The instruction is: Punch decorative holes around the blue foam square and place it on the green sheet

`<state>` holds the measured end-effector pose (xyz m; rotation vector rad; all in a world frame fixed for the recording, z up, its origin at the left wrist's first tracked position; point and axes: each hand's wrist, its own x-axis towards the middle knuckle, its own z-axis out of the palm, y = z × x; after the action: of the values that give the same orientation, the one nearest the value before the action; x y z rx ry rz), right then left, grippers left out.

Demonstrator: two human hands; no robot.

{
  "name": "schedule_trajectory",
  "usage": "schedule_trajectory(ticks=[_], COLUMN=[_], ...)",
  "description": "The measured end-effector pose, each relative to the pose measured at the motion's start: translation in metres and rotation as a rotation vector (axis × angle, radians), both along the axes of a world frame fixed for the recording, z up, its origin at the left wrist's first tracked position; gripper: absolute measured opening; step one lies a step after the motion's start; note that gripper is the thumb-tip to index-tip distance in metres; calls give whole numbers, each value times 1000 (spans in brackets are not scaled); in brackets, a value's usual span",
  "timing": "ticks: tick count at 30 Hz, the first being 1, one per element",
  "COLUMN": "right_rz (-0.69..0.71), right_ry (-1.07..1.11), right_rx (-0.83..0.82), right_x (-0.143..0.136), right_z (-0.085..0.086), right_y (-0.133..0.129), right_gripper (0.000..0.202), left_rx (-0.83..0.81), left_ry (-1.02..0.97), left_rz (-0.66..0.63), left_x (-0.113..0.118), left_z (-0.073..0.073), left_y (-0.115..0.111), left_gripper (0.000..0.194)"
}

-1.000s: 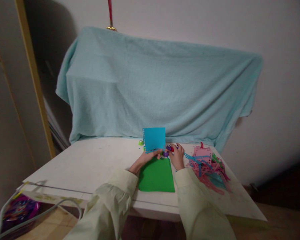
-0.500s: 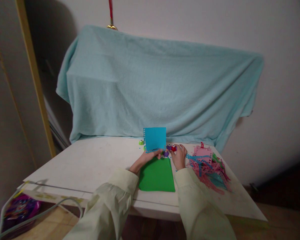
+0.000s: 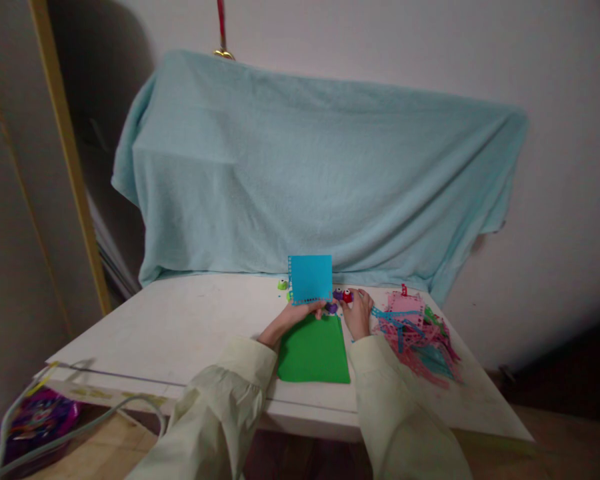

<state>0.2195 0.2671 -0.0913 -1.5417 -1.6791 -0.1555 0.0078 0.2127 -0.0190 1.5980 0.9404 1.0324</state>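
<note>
A blue paper square [image 3: 311, 277] with punched left and bottom edges stands upright in my left hand [image 3: 303, 312], which grips its lower edge. Close to the right of it, my right hand [image 3: 357, 313] has its fingers bent beside a red hole punch [image 3: 347, 296]; whether it grips the punch is hard to tell. Purple punches [image 3: 331, 308] sit between the hands. Under and in front of my hands lies a green sheet [image 3: 314, 352]. A light green punch [image 3: 283, 285] rests left of the blue paper.
Pink, blue and green punched paper strips [image 3: 415, 333] are heaped on the right of the white table [image 3: 180, 327]. A light blue cloth [image 3: 305, 173] hangs behind it. Below the left edge are a purple bag [image 3: 40, 420] and a pale metal tube [image 3: 80, 437].
The blue paper has shifted very slightly in my left hand. Otherwise both hands stay in nearly the same place.
</note>
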Motion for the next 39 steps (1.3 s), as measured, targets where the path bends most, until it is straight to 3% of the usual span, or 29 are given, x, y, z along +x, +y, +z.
schedule_trajectory(ticks=[5,28,39], right_rz=[7,6,0], right_ry=[2,-25,-14], right_rx=[-1,15,14], right_x=[0,-1,-3], right_z=[1,-2,1], right_y=[0,2,0], right_gripper=[34,33,33], left_rx=[6,6,11], left_ry=[-1,-95,-104], left_rz=[-6,-48,-53], left_x=[0,0,-1], left_z=[2,-16,-7], left_y=[-2,8,4], left_gripper=[42,39,39])
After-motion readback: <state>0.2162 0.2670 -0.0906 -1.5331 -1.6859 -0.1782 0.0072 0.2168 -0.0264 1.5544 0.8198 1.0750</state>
